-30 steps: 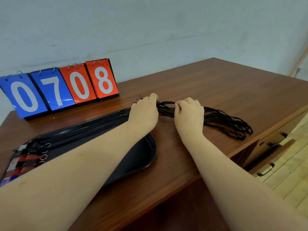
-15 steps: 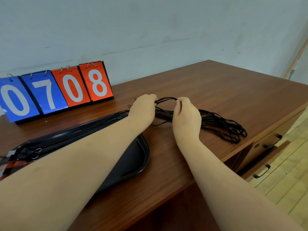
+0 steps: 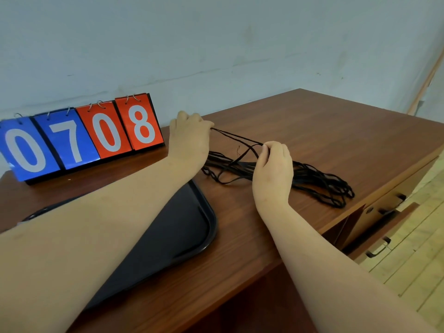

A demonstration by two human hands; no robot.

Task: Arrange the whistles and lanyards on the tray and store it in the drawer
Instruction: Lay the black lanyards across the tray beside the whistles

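A bundle of black lanyards (image 3: 319,183) lies spread across the wooden desk, its loops trailing to the right. My left hand (image 3: 189,138) is lifted above the desk and pinches one or two black cords. My right hand (image 3: 274,171) pinches the same cords a little to the right, so they stretch taut between the two hands. A dark tray (image 3: 192,227) sits on the desk at the near left, mostly hidden under my left forearm. No whistles show in this view.
A flip scoreboard (image 3: 81,138) reading 0708 stands at the back left by the wall. The desk (image 3: 324,131) has drawers (image 3: 389,207) at the right front, one pulled partly open. A wooden pole (image 3: 425,80) leans against the wall at far right.
My left hand rose and moved back, drawing a couple of cords out of the bundle. My right hand shifted slightly right, holding the cords. The view tilted, hiding the tray's left end.
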